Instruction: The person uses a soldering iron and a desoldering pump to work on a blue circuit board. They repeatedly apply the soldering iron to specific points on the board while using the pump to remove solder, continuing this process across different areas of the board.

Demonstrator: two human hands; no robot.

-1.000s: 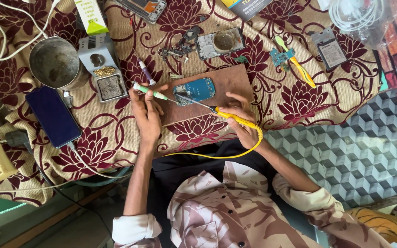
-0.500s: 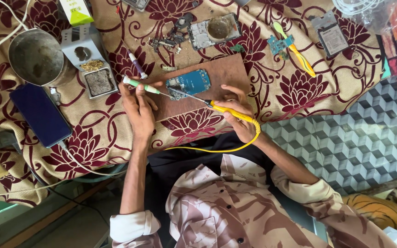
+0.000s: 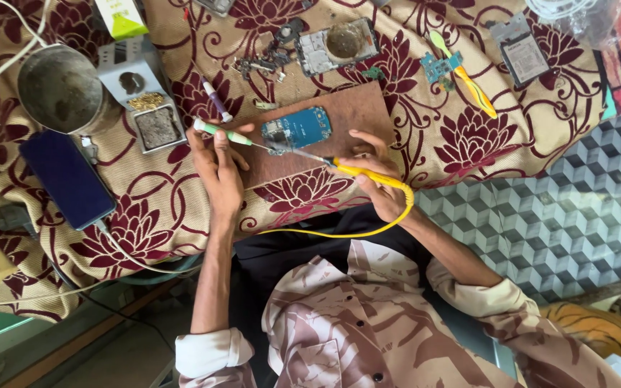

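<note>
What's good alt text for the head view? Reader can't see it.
A person's right hand holds a yellow soldering iron to a blue circuit board on a brown wooden board, while the left hand holds a green-handled tool. Phone parts litter a floral cloth.
</note>
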